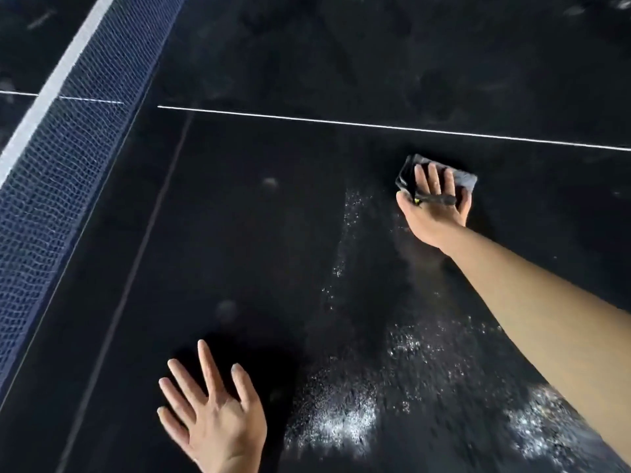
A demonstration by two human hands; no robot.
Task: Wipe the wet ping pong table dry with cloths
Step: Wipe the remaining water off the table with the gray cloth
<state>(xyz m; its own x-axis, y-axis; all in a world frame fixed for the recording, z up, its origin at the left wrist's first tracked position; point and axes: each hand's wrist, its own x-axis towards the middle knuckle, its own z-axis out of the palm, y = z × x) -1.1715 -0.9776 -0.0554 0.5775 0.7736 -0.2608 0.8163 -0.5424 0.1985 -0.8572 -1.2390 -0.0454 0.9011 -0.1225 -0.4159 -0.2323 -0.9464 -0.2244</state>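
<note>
The dark ping pong table (pixel 239 233) fills the view. Glistening water droplets (pixel 334 418) spread over its near right part, with a thin wet streak (pixel 348 227) running up toward the centre line. My right hand (pixel 435 206) reaches far out and presses flat, fingers straight, on a folded dark grey cloth (pixel 461 177) just below the white centre line (pixel 375 125). My left hand (pixel 215 414) lies flat with fingers spread on the table near me, holding nothing.
The blue net (pixel 68 158) with its white top band (pixel 51 87) runs diagonally along the left side. Beyond it lies the other half of the table (pixel 20 46).
</note>
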